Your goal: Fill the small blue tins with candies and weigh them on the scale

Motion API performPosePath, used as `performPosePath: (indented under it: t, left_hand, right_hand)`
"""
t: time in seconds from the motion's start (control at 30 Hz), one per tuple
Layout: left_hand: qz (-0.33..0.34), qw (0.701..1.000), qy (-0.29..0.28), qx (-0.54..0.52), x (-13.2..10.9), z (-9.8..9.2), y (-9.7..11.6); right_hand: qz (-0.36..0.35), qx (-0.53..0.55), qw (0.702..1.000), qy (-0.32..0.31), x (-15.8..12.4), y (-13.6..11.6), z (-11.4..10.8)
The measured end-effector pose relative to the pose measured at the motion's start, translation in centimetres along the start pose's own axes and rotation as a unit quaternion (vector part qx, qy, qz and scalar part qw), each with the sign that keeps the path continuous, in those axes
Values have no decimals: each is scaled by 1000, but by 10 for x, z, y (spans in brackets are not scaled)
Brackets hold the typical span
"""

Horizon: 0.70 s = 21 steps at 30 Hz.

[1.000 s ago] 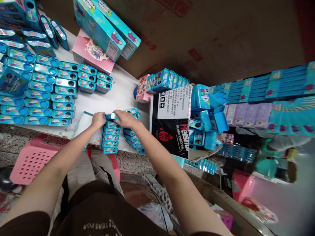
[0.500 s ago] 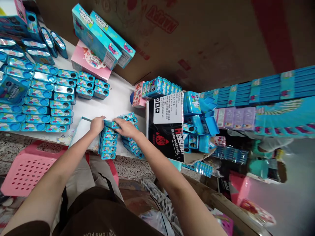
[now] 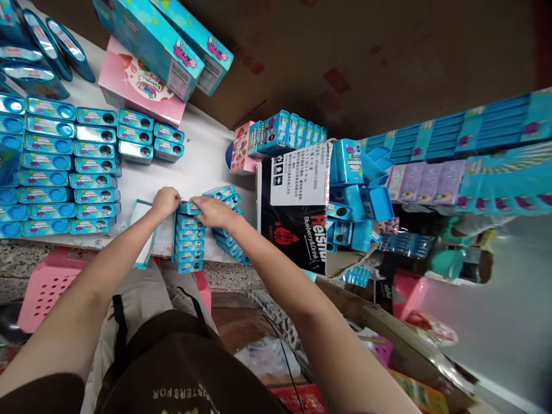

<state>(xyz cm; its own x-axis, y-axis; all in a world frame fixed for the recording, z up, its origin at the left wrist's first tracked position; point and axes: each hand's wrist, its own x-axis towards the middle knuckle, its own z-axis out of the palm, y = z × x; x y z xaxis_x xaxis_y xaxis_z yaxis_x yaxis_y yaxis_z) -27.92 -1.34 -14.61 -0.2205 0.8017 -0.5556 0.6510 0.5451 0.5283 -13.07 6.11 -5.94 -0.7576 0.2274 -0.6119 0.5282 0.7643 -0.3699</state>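
Between my hands is a small blue candy box (image 3: 190, 208) at the far end of a column of similar candy boxes (image 3: 190, 244). The column stands in a blue display carton with its white-lined flap (image 3: 144, 230) folded out to the left. My left hand (image 3: 166, 202) is closed with its fingertips at the box's left end. My right hand (image 3: 213, 213) pinches the same box from the right; its fingers cover part of it. A second, slanted column of candy boxes (image 3: 222, 192) stands just right of the carton, partly hidden under my right hand and forearm.
Rows of blue candy boxes (image 3: 52, 178) fill the table's left side. Behind them lies a pink carton (image 3: 142, 86) with blue cartons (image 3: 172, 52) on top. A black box (image 3: 293, 218) holding loose blue boxes stands right. A pink stool (image 3: 47, 293) is below left.
The view has shifted slightly. Both hands remain at the far end of the column, on the candy box. The carton's white flap now stands more steeply and looks narrower.
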Motion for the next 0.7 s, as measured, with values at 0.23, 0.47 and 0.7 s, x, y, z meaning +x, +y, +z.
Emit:
performPosePath:
  t: [0.23,0.47,0.7]
  left_hand:
    - [92,995,12,-40,-1,10,-14]
    - [103,992,55,-38,-19,-7,-5]
    - [28,961,144,-236,-136,40,-6]
  right_hand:
    - [7,-9,1000,-4,-8,-6,7]
    - [42,-67,996,-43,7,-6,20]
    - [52,44,985,158,-17,-11,36]
